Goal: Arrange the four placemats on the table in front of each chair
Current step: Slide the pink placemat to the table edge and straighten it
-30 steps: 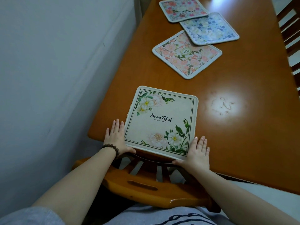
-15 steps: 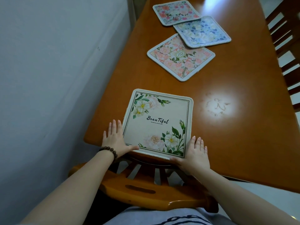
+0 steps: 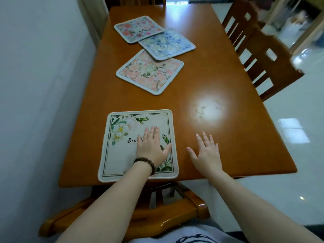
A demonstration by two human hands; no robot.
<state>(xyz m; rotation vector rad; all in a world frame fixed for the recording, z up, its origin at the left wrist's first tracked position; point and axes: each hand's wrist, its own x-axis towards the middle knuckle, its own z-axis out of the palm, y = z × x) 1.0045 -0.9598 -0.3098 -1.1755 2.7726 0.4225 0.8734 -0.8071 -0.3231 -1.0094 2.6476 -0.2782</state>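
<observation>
A cream placemat (image 3: 122, 155) with white flowers lies at the near edge of the wooden table (image 3: 219, 81), in front of the near chair (image 3: 175, 220). My left hand (image 3: 151, 146), with a bead bracelet at the wrist, rests flat on this mat, fingers spread. My right hand (image 3: 207, 153) hovers open over bare wood just right of it. Farther up lie a peach floral placemat (image 3: 150, 71), a blue floral placemat (image 3: 167, 43) overlapping its far corner, and a pink floral placemat (image 3: 138, 28) partly under the blue one.
A white wall (image 3: 38, 85) runs along the table's left side. Two wooden chairs (image 3: 263, 55) stand at the right side, and another chair back (image 3: 142, 0) shows at the far end. Glossy white floor lies to the right.
Both hands left the cream mat's near corners. My left hand now lies flat on the mat; my right hand moved off to its right. The view tilted up, showing more table.
</observation>
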